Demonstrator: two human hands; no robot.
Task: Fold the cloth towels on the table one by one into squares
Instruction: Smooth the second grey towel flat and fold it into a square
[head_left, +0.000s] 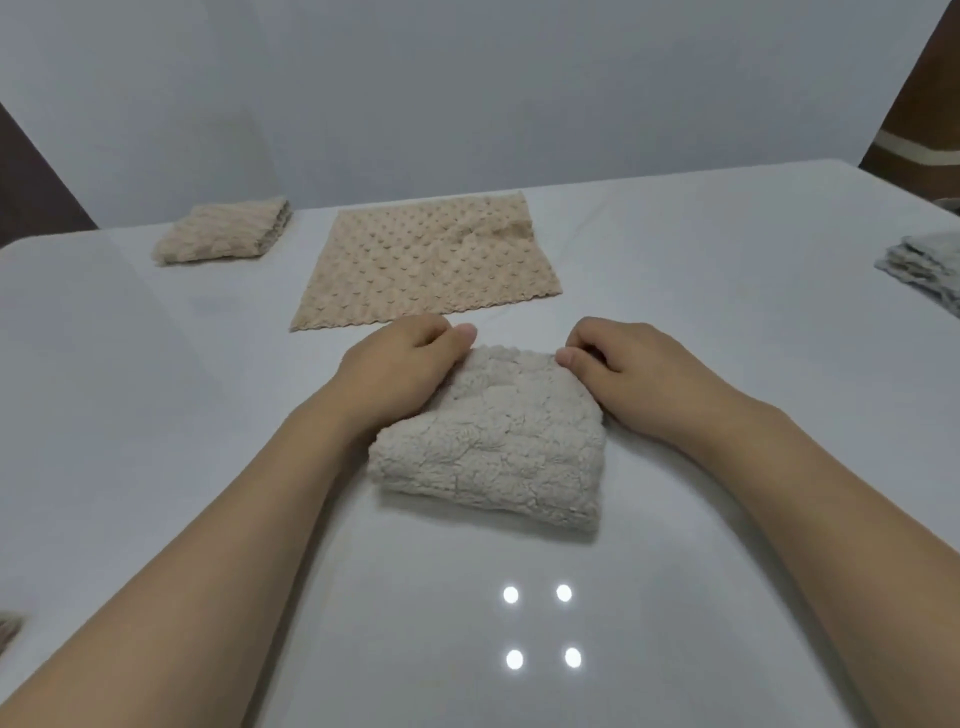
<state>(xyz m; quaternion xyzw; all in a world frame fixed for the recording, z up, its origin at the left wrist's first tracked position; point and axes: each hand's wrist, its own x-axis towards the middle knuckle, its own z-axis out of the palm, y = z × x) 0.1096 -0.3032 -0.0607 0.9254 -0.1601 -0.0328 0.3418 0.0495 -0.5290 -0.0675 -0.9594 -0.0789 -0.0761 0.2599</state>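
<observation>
On table (156, 415), both hands (400, 364) (628, 374) pinch folded towel (493, 447).

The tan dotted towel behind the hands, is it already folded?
No, the tan dotted towel lies spread flat in a single layer on the table, beyond both hands.

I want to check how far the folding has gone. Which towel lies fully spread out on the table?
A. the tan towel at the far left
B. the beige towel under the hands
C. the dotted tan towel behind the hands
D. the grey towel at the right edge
C: the dotted tan towel lies flat in a single layer behind both hands, while the others are folded bundles.
</observation>
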